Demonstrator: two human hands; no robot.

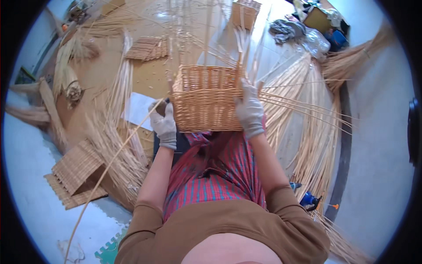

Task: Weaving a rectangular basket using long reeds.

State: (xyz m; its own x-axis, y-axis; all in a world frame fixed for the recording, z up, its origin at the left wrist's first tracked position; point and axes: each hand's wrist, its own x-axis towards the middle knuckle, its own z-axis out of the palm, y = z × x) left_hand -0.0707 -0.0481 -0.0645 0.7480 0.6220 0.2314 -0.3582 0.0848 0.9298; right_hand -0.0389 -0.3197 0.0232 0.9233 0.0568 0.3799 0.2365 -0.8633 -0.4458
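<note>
A rectangular woven wicker basket [206,110] rests over my lap, its near wall facing me and long upright stakes rising from its far side. My right hand [250,112], in a whitish work glove, grips the basket's right wall near the corner. My left hand [163,125], gloved too, is closed at the left corner around a long pale cane strand [115,156]. That strand trails down to the lower left. A small dark thing shows at the left fingertips, too small to name. Several loose strands [303,103] stick out to the right beyond my right hand.
Bundles of cane [116,154] lie at the left, more cane [321,145] at the right. Woven panels [79,167] sit at lower left, another panel [149,47] beyond. A smaller basket [245,15] stands at the back. A blue tool [310,200] lies by my right elbow.
</note>
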